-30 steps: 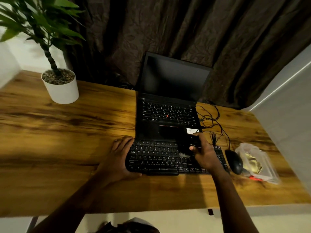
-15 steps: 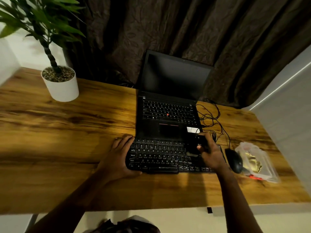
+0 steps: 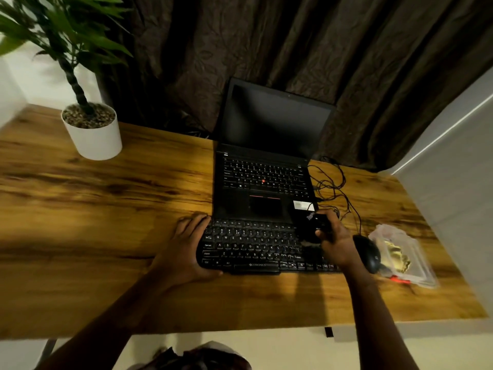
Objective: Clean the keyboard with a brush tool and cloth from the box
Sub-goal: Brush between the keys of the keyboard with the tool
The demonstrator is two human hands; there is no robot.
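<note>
I see right fingers (image 3: 324,232) curled round the dark brush tool (image 3: 309,227), right hand (image 3: 337,243) over the right part of the keyboard (image 3: 253,247); left fingers (image 3: 197,222) spread, left hand (image 3: 186,249) resting on its left end, worktop (image 3: 106,222) beneath, laptop (image 3: 266,182) just beyond

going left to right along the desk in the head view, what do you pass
white plant pot → left hand resting on the keyboard's left end → keyboard → right hand gripping the brush tool → mouse → clear plastic box
</note>
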